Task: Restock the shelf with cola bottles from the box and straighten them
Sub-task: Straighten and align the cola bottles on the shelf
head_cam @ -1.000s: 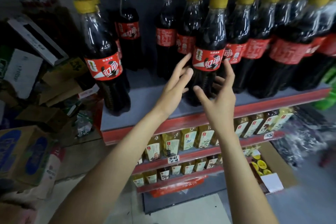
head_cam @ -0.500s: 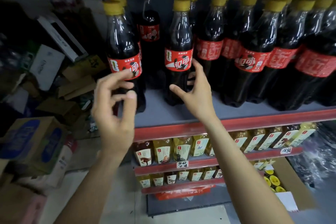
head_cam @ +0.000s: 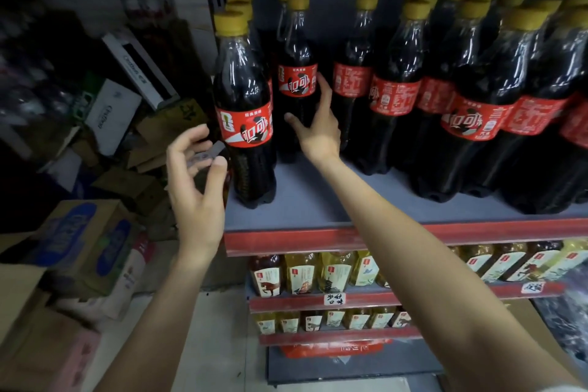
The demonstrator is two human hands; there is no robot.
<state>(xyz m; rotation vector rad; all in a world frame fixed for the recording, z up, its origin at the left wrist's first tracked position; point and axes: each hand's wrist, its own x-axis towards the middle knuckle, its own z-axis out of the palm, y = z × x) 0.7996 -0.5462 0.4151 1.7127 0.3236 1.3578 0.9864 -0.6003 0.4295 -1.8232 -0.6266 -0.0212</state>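
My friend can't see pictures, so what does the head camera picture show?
A person's right hand holds one upright cola bottle on a grey shelf crowded with yellow-capped cola bottles. The left hand hovers open beside the front corner bottle. Smaller drink bottles stand below.

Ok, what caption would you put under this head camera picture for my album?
Right hand holds a cola bottle on the shelf while the open left hand hovers beside the front bottle.

Each cola bottle wears a red label with large white Chinese characters, seemingly 可口; finer print unreadable; a white handwritten tag on the lower shelf edge, characters unclear; box print blurred.
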